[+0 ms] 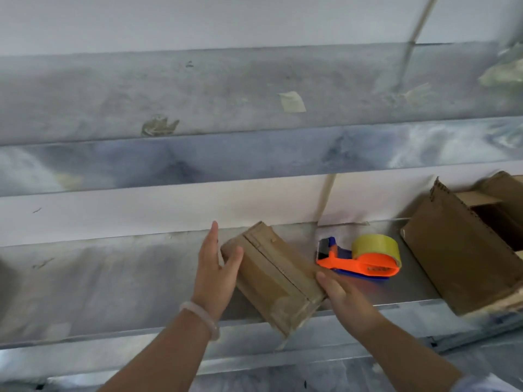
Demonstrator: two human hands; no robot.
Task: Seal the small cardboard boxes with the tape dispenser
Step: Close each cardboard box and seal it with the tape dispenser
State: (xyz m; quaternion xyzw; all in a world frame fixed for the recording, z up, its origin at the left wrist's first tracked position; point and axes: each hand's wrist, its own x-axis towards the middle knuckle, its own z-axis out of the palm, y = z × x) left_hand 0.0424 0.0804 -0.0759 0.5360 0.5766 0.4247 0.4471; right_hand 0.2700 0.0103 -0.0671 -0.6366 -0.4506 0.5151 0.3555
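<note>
A small cardboard box lies on the metal work surface, its flaps closed and a strip of tape running along the seam. My left hand presses flat against its left end, fingers spread. My right hand holds the box's right near corner. Just right of the box, the orange and blue tape dispenser with its yellowish tape roll lies on the surface, touched by neither hand.
A larger open cardboard box stands at the right, flaps up. Behind the surface rise stepped metal ledges with bits of old tape stuck on. A pale bracelet sits on my left wrist.
</note>
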